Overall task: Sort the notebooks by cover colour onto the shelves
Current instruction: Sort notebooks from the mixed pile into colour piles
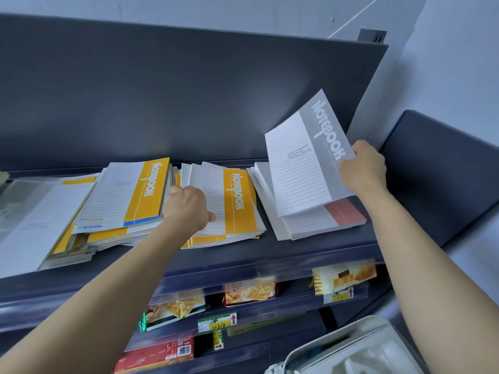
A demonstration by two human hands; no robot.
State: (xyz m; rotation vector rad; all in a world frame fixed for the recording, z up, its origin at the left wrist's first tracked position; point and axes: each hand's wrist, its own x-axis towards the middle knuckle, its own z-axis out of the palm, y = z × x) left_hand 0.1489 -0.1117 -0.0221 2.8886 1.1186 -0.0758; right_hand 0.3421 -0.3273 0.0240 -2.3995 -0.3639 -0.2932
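Notebooks [237, 203] are lying partly sorted. Our right hand [363, 168] is gripping a grey notebook [302, 168]; we cannot tell the left hand's [189, 206] grip.

**One head camera, close over the top shelf**

The single view comes from a wide-angle camera on the person's head, facing forward and down at a dark shelf unit. It stands close. Both forearms enter from the bottom edge and reach the top shelf [310, 255], with the left hand [186, 206] and right hand [363, 168] at mid-frame. The back panel [189, 98] fills the upper half, bowed by the lens, and the wall [445, 63] shows above and at right. Lower shelves with snack packs [249, 291] run beneath, seen steeply. A white bag [351, 349] cuts the bottom right corner. Cover print on the yellow notebooks [240, 201] and the grey notebook [321, 136] is legible.
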